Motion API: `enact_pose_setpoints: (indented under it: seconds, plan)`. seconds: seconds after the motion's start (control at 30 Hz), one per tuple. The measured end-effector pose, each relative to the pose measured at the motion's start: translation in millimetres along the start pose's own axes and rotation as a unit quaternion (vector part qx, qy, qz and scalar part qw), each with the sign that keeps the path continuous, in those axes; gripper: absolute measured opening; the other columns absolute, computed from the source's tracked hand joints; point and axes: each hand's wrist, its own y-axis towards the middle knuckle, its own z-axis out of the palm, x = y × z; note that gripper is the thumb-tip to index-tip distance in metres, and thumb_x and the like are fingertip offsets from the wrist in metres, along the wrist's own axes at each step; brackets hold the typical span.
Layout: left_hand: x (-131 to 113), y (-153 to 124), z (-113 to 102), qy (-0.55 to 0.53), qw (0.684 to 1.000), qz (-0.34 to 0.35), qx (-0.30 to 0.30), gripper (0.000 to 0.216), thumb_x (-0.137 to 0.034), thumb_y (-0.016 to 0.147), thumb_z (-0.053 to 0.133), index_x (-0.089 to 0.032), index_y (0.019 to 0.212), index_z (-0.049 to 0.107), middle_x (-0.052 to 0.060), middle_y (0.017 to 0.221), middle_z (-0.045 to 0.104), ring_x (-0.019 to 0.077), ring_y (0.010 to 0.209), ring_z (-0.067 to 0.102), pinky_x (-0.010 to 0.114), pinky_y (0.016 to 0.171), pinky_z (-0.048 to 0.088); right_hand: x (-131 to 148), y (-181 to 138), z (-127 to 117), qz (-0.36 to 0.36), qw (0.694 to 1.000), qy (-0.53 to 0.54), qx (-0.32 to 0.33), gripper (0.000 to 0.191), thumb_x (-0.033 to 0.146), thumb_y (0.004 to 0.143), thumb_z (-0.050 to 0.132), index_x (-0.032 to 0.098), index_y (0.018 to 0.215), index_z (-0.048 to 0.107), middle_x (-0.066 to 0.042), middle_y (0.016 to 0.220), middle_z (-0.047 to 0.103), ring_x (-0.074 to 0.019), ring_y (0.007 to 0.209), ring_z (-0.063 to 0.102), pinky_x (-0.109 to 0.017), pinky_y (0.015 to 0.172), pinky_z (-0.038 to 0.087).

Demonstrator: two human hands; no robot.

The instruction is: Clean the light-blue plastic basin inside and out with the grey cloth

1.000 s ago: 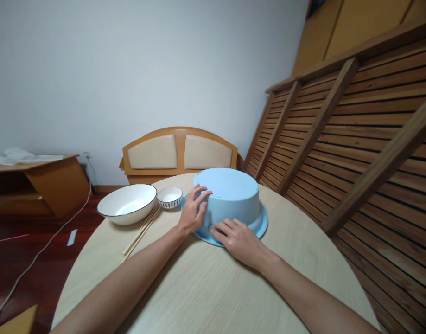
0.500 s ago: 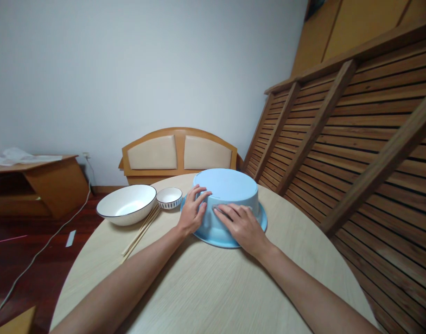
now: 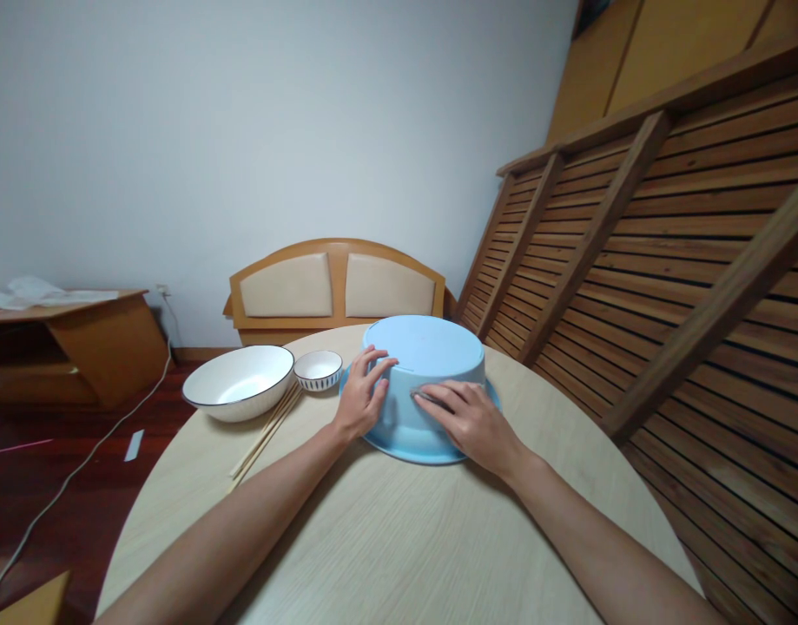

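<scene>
An oval light-blue plastic basin lies upside down on the table, its wide rim against the tabletop. My left hand rests against its near left side, with the fingers spread over the edge of the base and not wrapped around it. On the front wall my right hand is closed, with bent fingers pressing a small grey thing against the plastic. Most of that thing is hidden under the fingers, so I cannot make out its kind.
Left of the basin stand a small patterned bowl and a large white bowl with a dark rim. Wooden chopsticks lie beside them on the round table. A slatted wooden frame leans at the right; a headboard stands behind.
My right hand has slid a little to the right along the basin's wall with the grey thing under its fingers. My left hand and the basin keep their places.
</scene>
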Motion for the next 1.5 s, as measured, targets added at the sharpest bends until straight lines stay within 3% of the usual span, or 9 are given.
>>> enact_pose_setpoints:
  seconds: [0.1,0.2,0.43,0.67,0.97,1.03,1.23,1.3,1.5]
  plan:
    - [0,0,0,0.004,1.0,-0.004,0.004,0.044,-0.041,0.107,0.031,-0.025,0.136,0.06,0.01,0.142,0.053,0.0279,0.146,0.038,0.053,0.121,0.033,7,-2,10,-0.089,0.993,0.047,0.054,0.032,0.016,0.104,0.05,0.022,0.13,0.067,-0.008,0.128,0.071,-0.0222,0.114,0.057,-0.038,0.094,0.044]
    - [0,0,-1,0.003,1.0,-0.003,0.004,0.044,-0.04,0.107,0.032,-0.025,0.136,0.061,0.01,0.142,0.053,0.028,0.146,0.037,0.053,0.122,0.033,8,0,14,-0.111,0.99,0.062,0.065,0.03,0.016,0.104,0.051,0.021,0.126,0.069,-0.007,0.125,0.072,-0.0209,0.111,0.059,-0.036,0.091,0.045]
    - [-1,0,0,-0.001,1.0,-0.001,-0.003,0.044,-0.042,0.107,0.032,-0.026,0.135,0.061,0.01,0.141,0.054,0.0289,0.145,0.038,0.055,0.121,0.033,-10,-4,2,0.041,0.999,0.011,-0.031,0.046,0.012,0.104,0.046,0.021,0.148,0.054,-0.011,0.138,0.065,-0.026,0.126,0.051,-0.042,0.104,0.042]
    - [-1,0,-1,-0.014,1.0,0.005,-0.007,0.044,-0.044,0.107,0.033,-0.025,0.135,0.06,0.011,0.141,0.053,0.0292,0.145,0.038,0.054,0.121,0.034,3,-5,14,-0.1,0.992,0.064,0.048,0.033,0.017,0.107,0.044,0.021,0.131,0.066,-0.006,0.132,0.069,-0.0216,0.12,0.055,-0.037,0.097,0.044]
    - [7,4,-8,-0.04,0.999,0.018,-0.016,0.039,-0.048,0.104,0.04,-0.023,0.126,0.061,0.012,0.135,0.055,0.0296,0.141,0.043,0.054,0.12,0.035,-10,-7,-1,0.072,0.995,0.013,-0.065,0.051,0.011,0.103,0.046,0.019,0.153,0.048,-0.013,0.139,0.063,-0.027,0.128,0.05,-0.043,0.105,0.043]
    - [9,3,-9,-0.04,0.999,0.029,-0.011,0.038,-0.046,0.104,0.04,-0.023,0.128,0.059,0.012,0.137,0.054,0.03,0.142,0.042,0.055,0.12,0.035,-6,-5,1,0.046,0.997,0.001,-0.064,0.048,0.012,0.103,0.046,0.017,0.151,0.05,-0.013,0.139,0.063,-0.0265,0.127,0.05,-0.042,0.104,0.043]
    - [8,-3,-6,-0.03,0.999,0.04,-0.008,0.039,-0.04,0.105,0.04,-0.022,0.137,0.052,0.013,0.148,0.048,0.0312,0.151,0.032,0.059,0.122,0.031,10,4,9,-0.128,0.992,0.016,-0.002,0.032,0.015,0.107,0.044,0.018,0.127,0.068,-0.006,0.13,0.07,-0.0205,0.116,0.056,-0.036,0.091,0.046]
    - [8,-4,-5,-0.027,0.999,0.041,-0.007,0.039,-0.039,0.105,0.04,-0.022,0.138,0.051,0.014,0.15,0.046,0.0312,0.152,0.031,0.059,0.122,0.031,8,5,7,-0.113,0.993,0.021,-0.005,0.032,0.016,0.107,0.045,0.019,0.13,0.067,-0.006,0.13,0.07,-0.0206,0.116,0.056,-0.036,0.091,0.046]
    - [8,-5,-3,-0.015,0.999,0.044,-0.008,0.04,-0.037,0.104,0.041,-0.022,0.141,0.049,0.014,0.154,0.043,0.0319,0.154,0.027,0.06,0.122,0.031,-8,-3,-4,0.05,0.996,0.0,-0.08,0.045,0.012,0.103,0.047,0.017,0.148,0.053,-0.013,0.137,0.065,-0.0261,0.125,0.052,-0.042,0.103,0.043]
